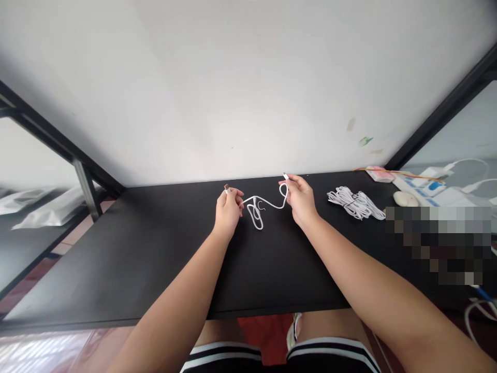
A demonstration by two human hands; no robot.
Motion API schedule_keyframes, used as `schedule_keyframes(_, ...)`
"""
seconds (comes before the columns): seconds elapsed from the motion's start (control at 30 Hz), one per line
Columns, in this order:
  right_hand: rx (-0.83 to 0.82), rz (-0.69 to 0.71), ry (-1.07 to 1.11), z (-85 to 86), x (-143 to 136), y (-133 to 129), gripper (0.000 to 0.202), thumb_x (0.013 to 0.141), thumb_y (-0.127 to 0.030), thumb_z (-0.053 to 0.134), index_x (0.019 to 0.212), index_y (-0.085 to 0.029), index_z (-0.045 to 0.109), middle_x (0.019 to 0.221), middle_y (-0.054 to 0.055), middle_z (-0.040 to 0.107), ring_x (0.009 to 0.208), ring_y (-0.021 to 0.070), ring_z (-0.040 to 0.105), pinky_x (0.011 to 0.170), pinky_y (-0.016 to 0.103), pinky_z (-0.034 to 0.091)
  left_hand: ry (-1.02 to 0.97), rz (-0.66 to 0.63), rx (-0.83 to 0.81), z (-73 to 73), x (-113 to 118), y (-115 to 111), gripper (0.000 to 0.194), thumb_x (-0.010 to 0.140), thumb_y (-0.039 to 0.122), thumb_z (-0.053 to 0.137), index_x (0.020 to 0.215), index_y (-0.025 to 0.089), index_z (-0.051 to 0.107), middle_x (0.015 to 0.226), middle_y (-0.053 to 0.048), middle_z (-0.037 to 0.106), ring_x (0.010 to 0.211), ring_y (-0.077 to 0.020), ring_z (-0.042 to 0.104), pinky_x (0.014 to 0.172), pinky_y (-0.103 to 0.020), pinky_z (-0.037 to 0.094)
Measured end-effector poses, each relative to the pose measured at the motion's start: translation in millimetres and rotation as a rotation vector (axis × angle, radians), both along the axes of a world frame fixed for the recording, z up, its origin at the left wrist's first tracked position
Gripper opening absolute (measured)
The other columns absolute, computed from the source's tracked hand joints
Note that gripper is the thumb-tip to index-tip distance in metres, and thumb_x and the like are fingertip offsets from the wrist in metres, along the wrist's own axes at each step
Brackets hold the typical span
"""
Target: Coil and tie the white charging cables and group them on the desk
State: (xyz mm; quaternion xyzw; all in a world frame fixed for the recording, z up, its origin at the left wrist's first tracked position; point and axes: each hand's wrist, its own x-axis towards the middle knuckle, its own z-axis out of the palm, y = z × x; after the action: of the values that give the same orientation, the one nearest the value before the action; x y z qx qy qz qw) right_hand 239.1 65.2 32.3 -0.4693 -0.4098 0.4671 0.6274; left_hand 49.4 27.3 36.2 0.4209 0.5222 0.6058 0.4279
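In left hand: gripping one end of a white cable between thumb and forefinger, other fingers curled inward. Just past those fingertips: brownish-tipped plug, pointing toward the white wall. In right hand: pinching the opposite end, thumb against forefinger. Beyond this grip too: pale plug, aimed wallward and slightly left. Both hands apart from each other, above the black tabletop.

Between the hands: middle stretch of cable. Emerging on the inner side of the left fingers, dropping into narrow loops just beside them, then sagging across to the right fingers, with one rounded bend close under the fingertips. Contact of loops with tabletop: cannot tell.

Right of right hand, apart from the fingers: tied bundle of white cables, lying on the tabletop. Farther right: pale mouse-shaped object, power strip with adapters in place, pink-and-white block. Near these, a mosaic patch, contents hidden. Far left: plastic bags on a neighbouring surface.
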Motion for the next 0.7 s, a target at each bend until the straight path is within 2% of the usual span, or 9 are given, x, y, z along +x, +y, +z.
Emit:
schedule_keyframes(0.17,0.006,0.029,0.013,-1.5,0.8,2.2,0.035,0.077,-0.046,0.068,0.103,-0.023,0.066,0.098,0.004,0.073,0.047,0.0056,0.035,0.042,0.023,0.026,-0.023,-0.027,-0.030,-2.7,-1.3,2.0,0.030,0.092,0.041,0.047,0.073,0.018,0.056,0.052,0.005,0.042,0.040,-0.0077,0.037,0.038,-0.022,0.029)
schedule_keyframes(0.3,-0.007,0.116,0.075,-2.0,-1.1,1.8,0.027,0.076,-0.041,0.070,0.094,-0.023,0.062,0.100,0.003,0.074,0.049,0.0059,0.041,0.045,0.023,0.032,0.001,-0.086,-0.037,-4.9,0.0,2.9,0.032,0.093,0.044,0.047,0.076,0.018,0.057,0.059,0.003,0.050,0.042,-0.0073,0.040,0.039,-0.022,0.033)
schedule_keyframes(0.43,-0.015,0.223,0.088,-2.0,-4.5,-2.3,0.030,0.075,-0.044,0.072,0.094,-0.024,0.061,0.105,0.002,0.073,0.053,0.0067,0.048,0.047,0.023,0.036,-0.038,-0.152,-0.042,-7.3,2.5,3.9,0.032,0.090,0.046,0.051,0.081,0.017,0.059,0.069,0.000,0.057,0.048,-0.0083,0.048,0.040,-0.021,0.037)
schedule_keyframes(0.6,-0.008,0.303,0.106,-0.6,-6.8,-6.8,0.034,0.075,-0.046,0.074,0.097,-0.024,0.061,0.106,0.002,0.074,0.058,0.0074,0.053,0.051,0.023,0.038,-0.158,-0.194,-0.062,-3.9,3.8,2.3,0.026,0.086,0.038,0.050,0.085,0.016,0.062,0.075,-0.003,0.060,0.052,-0.0095,0.052,0.038,-0.021,0.030)
schedule_keyframes(0.7,-0.009,0.328,0.126,0.3,-6.6,-7.7,0.034,0.076,-0.045,0.075,0.098,-0.024,0.061,0.106,0.003,0.074,0.059,0.0077,0.054,0.050,0.023,0.037,-0.212,-0.261,-0.076,-0.1,3.7,0.7,0.029,0.083,0.034,0.044,0.087,0.014,0.064,0.075,-0.005,0.062,0.050,-0.0099,0.051,0.038,-0.021,0.028)
